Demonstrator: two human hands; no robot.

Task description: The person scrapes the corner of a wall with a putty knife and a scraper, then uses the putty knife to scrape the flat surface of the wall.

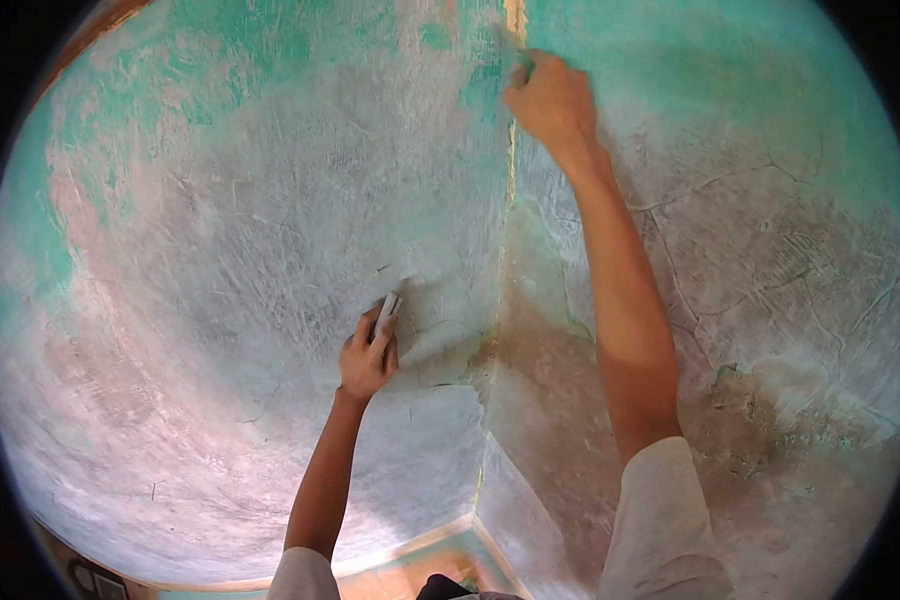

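Note:
My left hand (369, 360) is in front of the left wall, its fingers closed around a short, pale grey bar-shaped tool (390, 310) that points up and slightly right. Higher up, my right hand (555, 100) is closed beside the corner seam (512, 165), where the two walls meet. A thin, blurred greyish edge shows by its fingertips; what the hand grips is too smeared to name. The left wall (270, 220) has worn green paint above and scraped grey plaster below. Yellowish bare strips run along the seam.
The right wall (760, 260) has branching cracks and a rough, broken patch (745, 410). A small nail-like bit (381, 269) sticks out above my left hand. Below, a pale trim (410, 546) borders an orange-brown surface (420, 565). A dark object stands at the right edge.

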